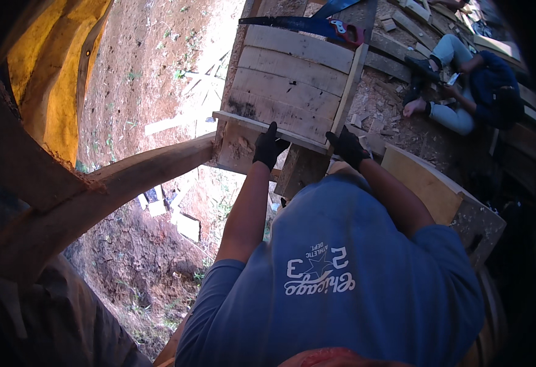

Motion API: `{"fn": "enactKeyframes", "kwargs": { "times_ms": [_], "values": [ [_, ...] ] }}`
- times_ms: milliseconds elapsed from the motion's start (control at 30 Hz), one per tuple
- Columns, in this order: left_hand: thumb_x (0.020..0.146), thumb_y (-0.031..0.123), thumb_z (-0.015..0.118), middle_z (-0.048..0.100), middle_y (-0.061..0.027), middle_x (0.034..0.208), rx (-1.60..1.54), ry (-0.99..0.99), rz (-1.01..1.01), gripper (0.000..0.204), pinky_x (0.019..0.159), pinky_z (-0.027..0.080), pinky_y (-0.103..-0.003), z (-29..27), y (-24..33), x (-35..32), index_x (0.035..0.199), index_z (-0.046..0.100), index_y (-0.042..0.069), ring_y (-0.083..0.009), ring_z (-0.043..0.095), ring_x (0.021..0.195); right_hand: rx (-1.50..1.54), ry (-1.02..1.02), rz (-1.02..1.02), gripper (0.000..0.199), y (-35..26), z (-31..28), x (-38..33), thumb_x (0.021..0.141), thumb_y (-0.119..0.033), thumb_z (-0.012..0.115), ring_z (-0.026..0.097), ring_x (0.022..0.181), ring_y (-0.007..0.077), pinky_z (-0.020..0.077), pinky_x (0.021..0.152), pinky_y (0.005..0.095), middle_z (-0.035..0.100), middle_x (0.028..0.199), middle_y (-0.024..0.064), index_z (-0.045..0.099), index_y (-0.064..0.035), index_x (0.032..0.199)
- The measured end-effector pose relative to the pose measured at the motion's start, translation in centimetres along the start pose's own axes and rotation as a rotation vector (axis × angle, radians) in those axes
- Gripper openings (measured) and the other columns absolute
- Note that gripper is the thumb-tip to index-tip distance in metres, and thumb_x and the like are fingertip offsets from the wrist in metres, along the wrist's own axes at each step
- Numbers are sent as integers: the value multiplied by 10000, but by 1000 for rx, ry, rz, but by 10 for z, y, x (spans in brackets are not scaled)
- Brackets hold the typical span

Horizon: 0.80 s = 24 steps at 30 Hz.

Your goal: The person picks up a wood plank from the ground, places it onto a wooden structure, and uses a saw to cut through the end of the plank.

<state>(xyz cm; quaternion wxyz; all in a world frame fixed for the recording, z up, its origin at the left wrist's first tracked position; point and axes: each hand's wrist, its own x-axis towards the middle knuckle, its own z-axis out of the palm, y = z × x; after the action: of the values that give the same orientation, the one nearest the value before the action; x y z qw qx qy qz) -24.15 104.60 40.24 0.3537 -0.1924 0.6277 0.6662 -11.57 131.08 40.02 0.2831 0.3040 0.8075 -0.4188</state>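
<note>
Both my hands wear black gloves and hold the near edge of a wooden panel (289,79) built from several planks side by side. My left hand (269,148) grips the near rail toward its left end, thumb on top. At the near right corner, my right hand (348,147) is closed over the edge; the fingers of both hands are partly hidden. A handsaw (307,24) with a red handle lies across the panel's far end. Beneath the near rail, between my hands, a short wooden block (303,171) sticks out toward me.
A curved wooden beam (133,171) runs in from the left, under a yellow sheet (53,67). On the right, a person (470,92) sits on the ground among wood offcuts. A wooden box (427,186) stands beside my right arm. Reddish soil (139,67) lies to the left.
</note>
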Motion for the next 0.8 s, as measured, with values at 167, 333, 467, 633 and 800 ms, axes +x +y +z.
{"fn": "enactKeyframes", "kwargs": {
  "times_ms": [167,333,467,633,800],
  "values": [
    [927,173,795,690,-193,1221,-26,23,-141,641,891,609,-389,5,7,-2,1461,483,2,-282,711,1117,10,-5,-168,873,26,14,6,951,-646,613,624,1286,450,476,1090,507,663,1325,320,521,62,1453],
    [934,177,794,695,-172,1203,356,-93,76,613,881,606,-385,3,-9,-8,1450,506,14,-270,713,1097,307,-137,21,800,-1,-5,-22,966,-619,614,636,1247,452,492,1055,524,685,1286,292,547,33,1425],
    [995,294,749,682,-111,1139,91,-43,-77,359,801,634,-388,14,-5,-5,1212,655,25,-268,711,1025,178,-87,-76,735,-15,-16,-37,968,-597,622,708,1087,422,525,985,530,719,1183,271,581,31,1348],
    [1030,245,686,685,-134,1165,640,-231,287,308,850,638,-427,-17,-35,17,1243,651,25,-298,710,1048,-227,112,-450,459,54,38,2,1014,-418,648,732,1009,364,575,854,477,727,1148,239,661,-40,1274],
    [1034,237,662,669,-151,1197,-264,-29,-276,316,910,623,-475,7,-17,13,1269,631,27,-323,687,1102,136,-95,-175,323,28,13,-14,1044,-342,601,730,1033,361,575,871,477,712,1179,226,678,-136,1281]
  ]
}}
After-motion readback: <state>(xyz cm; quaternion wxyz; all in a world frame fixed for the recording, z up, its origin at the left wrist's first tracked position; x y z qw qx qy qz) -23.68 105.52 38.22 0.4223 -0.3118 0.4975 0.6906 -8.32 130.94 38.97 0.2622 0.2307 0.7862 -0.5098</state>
